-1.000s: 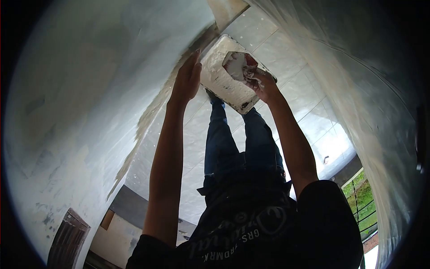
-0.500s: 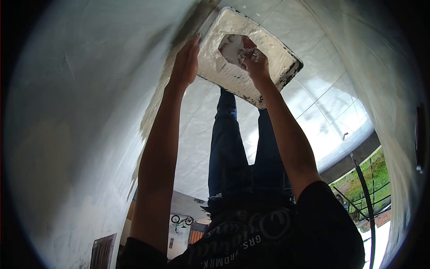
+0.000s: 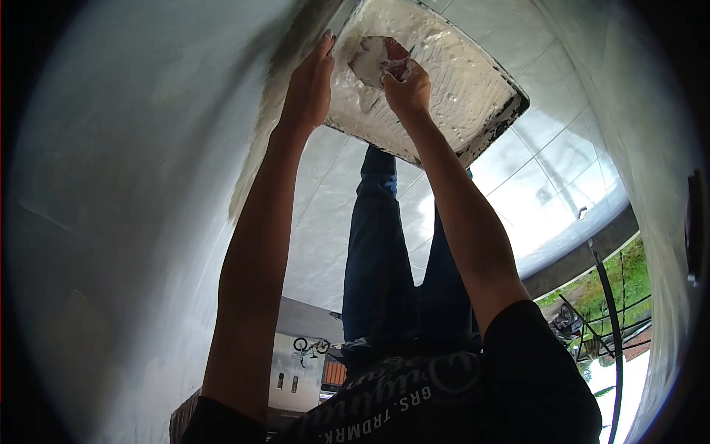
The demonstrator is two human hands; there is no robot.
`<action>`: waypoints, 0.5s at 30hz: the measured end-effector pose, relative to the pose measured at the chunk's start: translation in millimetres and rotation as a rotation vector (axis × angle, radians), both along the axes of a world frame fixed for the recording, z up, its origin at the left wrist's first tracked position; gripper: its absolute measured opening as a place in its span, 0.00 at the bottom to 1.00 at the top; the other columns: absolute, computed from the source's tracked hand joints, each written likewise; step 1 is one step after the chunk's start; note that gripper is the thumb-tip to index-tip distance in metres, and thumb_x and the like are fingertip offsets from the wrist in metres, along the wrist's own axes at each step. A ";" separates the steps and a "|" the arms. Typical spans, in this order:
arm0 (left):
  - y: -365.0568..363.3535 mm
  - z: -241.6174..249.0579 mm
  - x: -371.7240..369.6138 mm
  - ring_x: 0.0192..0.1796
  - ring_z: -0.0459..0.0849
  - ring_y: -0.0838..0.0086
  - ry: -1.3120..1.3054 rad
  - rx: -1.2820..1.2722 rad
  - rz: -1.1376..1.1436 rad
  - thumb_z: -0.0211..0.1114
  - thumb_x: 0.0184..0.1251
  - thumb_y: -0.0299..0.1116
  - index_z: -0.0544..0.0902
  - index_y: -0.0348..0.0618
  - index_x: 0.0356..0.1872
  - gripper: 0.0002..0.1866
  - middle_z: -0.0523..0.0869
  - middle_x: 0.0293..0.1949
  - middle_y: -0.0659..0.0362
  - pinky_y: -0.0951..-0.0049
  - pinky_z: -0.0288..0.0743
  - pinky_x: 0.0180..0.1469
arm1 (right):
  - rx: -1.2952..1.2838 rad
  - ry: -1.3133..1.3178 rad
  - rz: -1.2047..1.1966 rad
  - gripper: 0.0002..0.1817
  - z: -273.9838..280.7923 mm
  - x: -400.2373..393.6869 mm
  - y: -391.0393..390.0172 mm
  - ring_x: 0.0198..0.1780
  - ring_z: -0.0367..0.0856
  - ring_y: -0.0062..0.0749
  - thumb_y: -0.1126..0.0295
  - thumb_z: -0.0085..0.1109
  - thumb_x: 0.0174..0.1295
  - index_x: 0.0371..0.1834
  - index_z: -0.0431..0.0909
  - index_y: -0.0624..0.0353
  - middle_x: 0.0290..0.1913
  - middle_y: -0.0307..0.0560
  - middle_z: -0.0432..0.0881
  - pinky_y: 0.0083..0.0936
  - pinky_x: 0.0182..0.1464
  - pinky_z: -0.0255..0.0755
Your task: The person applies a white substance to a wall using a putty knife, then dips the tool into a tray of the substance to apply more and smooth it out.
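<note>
A rectangular tray with a dark, crusted rim is filled with cream-white putty. My left hand is closed on the tray's left edge, and its fingers partly disappear behind that side. Inside the tray, my right hand grips a putty scraper with a flat, angular blade smeared white. The blade lies against the putty near the left side, where fine ridges mark the surface. My right fingertips carry white smears.
A smooth grey wall rises close on the left, with a rough cream edge beside my left forearm. Below are large pale floor tiles. My legs stand under the tray. A bicycle and railings are farther off.
The scraper and my right hand have moved up and left across the putty. The tray now appears higher in view, and my left hand stays at its left edge.
</note>
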State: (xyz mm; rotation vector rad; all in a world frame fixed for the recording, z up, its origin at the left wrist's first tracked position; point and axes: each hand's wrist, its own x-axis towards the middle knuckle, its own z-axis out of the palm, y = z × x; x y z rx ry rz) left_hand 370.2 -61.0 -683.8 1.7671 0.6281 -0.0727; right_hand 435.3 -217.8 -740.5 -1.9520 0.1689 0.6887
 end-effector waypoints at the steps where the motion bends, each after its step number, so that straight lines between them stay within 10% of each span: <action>1: -0.5 1.3 0.5 0.73 0.66 0.59 0.016 0.016 -0.016 0.43 0.75 0.41 0.63 0.30 0.71 0.30 0.69 0.69 0.42 0.67 0.55 0.74 | -0.001 0.002 0.000 0.18 -1.0 -1.5 2.3 0.43 0.88 0.39 0.72 0.63 0.50 0.47 0.82 0.64 0.39 0.55 0.88 0.30 0.47 0.78; 15: 3.8 -3.7 0.0 0.74 0.64 0.62 0.059 0.028 -0.074 0.36 0.79 0.41 0.56 0.36 0.75 0.29 0.67 0.71 0.44 0.66 0.52 0.75 | 0.147 0.133 -0.063 0.16 -10.3 -13.3 12.4 0.39 0.82 0.26 0.78 0.58 0.53 0.47 0.80 0.66 0.39 0.46 0.85 0.24 0.43 0.76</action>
